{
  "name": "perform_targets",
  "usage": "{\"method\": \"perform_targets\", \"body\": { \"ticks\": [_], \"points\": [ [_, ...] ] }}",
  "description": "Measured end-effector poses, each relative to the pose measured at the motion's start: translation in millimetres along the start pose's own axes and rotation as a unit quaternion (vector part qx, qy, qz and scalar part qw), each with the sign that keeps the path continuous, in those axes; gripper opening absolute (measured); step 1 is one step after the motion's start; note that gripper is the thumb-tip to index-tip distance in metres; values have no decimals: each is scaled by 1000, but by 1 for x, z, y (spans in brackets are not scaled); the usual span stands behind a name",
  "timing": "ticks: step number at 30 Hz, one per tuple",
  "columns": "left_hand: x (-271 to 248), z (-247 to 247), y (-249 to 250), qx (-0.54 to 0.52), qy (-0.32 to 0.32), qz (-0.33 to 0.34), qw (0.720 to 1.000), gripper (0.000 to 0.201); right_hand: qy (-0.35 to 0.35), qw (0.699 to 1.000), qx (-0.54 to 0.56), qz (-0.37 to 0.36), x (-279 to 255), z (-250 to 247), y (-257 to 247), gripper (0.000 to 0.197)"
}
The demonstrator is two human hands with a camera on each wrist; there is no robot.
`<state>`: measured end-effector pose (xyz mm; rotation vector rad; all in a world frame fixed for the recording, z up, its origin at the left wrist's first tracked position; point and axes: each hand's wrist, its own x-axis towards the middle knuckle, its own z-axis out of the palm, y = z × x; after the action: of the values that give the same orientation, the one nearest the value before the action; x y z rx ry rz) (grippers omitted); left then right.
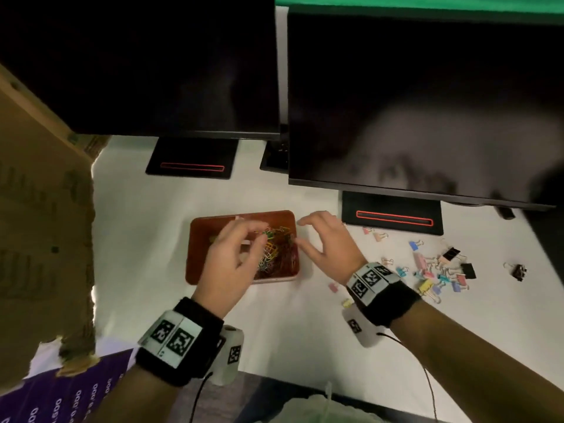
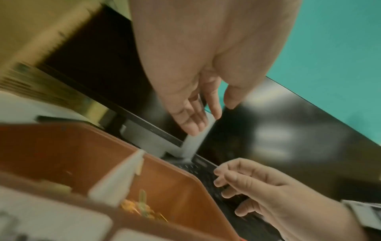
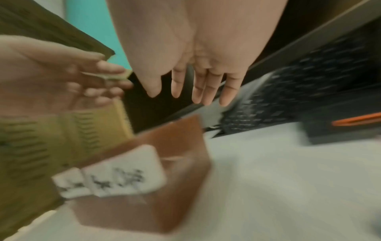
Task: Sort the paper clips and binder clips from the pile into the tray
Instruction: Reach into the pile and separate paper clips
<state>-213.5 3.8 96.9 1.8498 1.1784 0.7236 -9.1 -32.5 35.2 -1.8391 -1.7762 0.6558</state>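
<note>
The left hand (image 1: 227, 261) hangs over the tray (image 1: 198, 239), fingers loosely curled above the heap of coloured paper clips (image 1: 276, 248). In the blurred right wrist view something thin and pale seems to lie between its fingertips, but I cannot tell if it pinches a clip. The right hand (image 1: 325, 239) hovers just beside the right edge of the tray, fingers spread and relaxed, holding nothing.

The tray is reddish-brown, with a pale divider (image 2: 121, 177); the paper clips fill its right compartment. It stands in the middle of the white table (image 1: 152, 209). The binder clips (image 1: 439, 270) lie scattered on the table toward its right edge, apart from the tray. Two dark monitors (image 1: 427, 111) stand along the far edge, and a cardboard box (image 1: 39, 209) is at the left.
</note>
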Motion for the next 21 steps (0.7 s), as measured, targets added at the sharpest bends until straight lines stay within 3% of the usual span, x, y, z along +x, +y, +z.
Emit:
{"method": "perform_targets", "body": {
  "ticks": [3, 5, 9, 12, 15, 18, 21],
  "points": [
    [-5, 51, 11, 5, -122, 35, 992, 26, 10, 994, -74, 81, -28, -27, 63, 37],
    [-7, 84, 10, 37, -196, 48, 979, 36, -24, 988, -96, 114, -39, -42, 94, 40],
    [-12, 146, -3, 126, -316, -2, 940, 73, -115, 980, -113, 114, -40, -53, 125, 47],
    [-11, 178, -13, 215, -357, -24, 909, 100, -162, 974, -131, 85, -34, -51, 132, 50],
    [-7, 194, -20, 276, -383, -2, 882, 113, -189, 968, -142, 80, -33, -50, 140, 52],
    [-6, 200, -29, 312, -403, 17, 860, 111, -201, 966, -137, 88, -39, -51, 149, 54],
    [-8, 200, -39, 313, -398, 38, 861, 102, -218, 966, -100, 96, -54, -55, 151, 57]
  ]
}}
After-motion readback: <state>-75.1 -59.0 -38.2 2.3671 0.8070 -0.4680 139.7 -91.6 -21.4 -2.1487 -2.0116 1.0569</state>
